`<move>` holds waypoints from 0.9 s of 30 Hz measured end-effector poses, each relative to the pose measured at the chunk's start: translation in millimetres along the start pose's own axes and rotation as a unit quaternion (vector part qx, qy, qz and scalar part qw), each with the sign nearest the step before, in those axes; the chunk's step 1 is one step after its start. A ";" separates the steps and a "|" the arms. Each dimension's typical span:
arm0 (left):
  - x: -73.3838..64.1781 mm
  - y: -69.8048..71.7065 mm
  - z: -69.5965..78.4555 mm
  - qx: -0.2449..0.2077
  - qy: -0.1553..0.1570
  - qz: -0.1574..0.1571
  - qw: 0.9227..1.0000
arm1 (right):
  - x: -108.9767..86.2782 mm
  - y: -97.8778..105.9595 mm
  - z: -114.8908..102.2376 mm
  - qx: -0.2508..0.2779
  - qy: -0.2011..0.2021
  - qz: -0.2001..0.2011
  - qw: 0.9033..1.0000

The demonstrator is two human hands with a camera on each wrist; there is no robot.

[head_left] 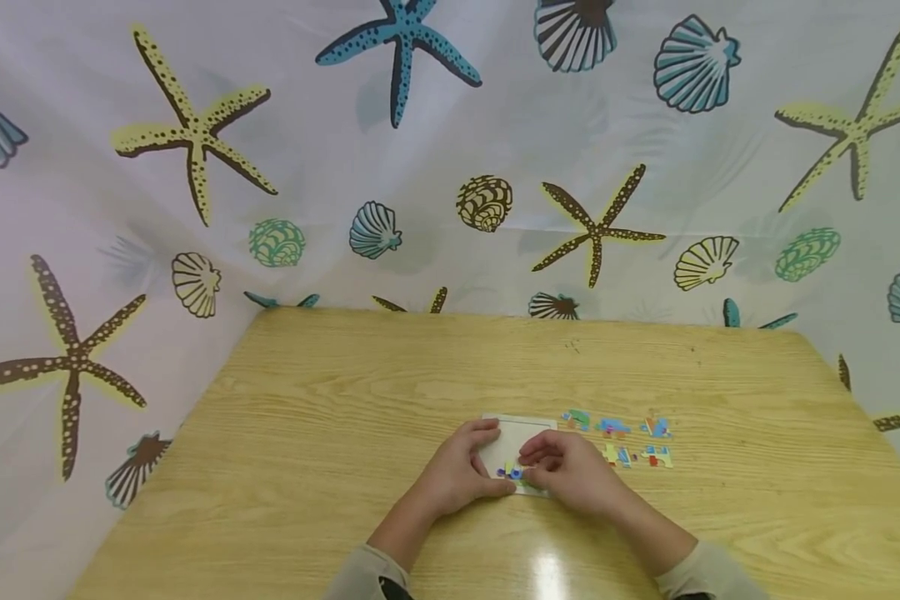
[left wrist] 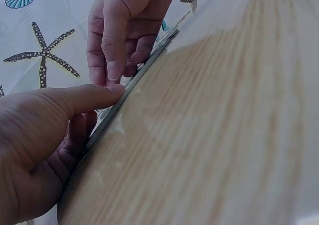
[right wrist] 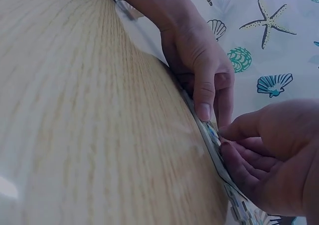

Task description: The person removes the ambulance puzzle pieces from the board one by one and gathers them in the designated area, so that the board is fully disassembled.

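Observation:
A white puzzle tray (head_left: 506, 435) lies on the table between both hands, with a few colourful jigsaw pieces (head_left: 508, 472) along its near edge. My left hand (head_left: 453, 473) grips the tray from the left, thumb along the near edge and fingers at the left side. From the right, my right hand (head_left: 573, 473) reaches over the tray, its thumb and forefinger pinching at a small jigsaw piece (right wrist: 213, 132) by the near edge. That piece is mostly hidden by the fingertips. The left thumb (left wrist: 102, 96) is close beside the right fingertips.
Several loose jigsaw pieces (head_left: 613, 427) lie in two rows right of the tray, partly behind the right hand. The wood-grain table (head_left: 330, 433) extends around them. A cloth (head_left: 450, 275) printed with starfish and shells hangs behind the table and at its sides.

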State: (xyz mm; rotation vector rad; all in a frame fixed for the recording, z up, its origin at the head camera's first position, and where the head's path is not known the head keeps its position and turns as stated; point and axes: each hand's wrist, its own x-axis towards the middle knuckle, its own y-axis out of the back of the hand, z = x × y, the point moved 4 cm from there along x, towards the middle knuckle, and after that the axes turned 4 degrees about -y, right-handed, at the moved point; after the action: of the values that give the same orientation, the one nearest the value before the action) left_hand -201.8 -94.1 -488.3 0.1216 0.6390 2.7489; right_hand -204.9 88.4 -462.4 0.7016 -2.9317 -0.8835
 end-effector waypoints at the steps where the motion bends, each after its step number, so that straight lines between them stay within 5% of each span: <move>1: -0.1 0.5 0.2 0.000 0.000 0.000 1.000 | 0.8 -0.1 0.2 -0.002 0.001 0.004 1.000; 12: -1.6 -0.4 1.8 -0.001 -0.008 0.003 1.000 | -1.1 -1.5 1.1 0.051 0.028 0.020 0.998; 27: -0.5 -1.1 1.8 0.010 -0.010 0.003 1.000 | -9.2 14.8 12.7 0.156 -0.028 0.012 0.987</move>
State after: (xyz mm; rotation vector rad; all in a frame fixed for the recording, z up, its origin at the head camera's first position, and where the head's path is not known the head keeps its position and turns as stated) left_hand -200.7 -92.5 -487.1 0.1572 0.6625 2.7446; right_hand -204.4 109.8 -464.2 0.6584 -3.1574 -0.4502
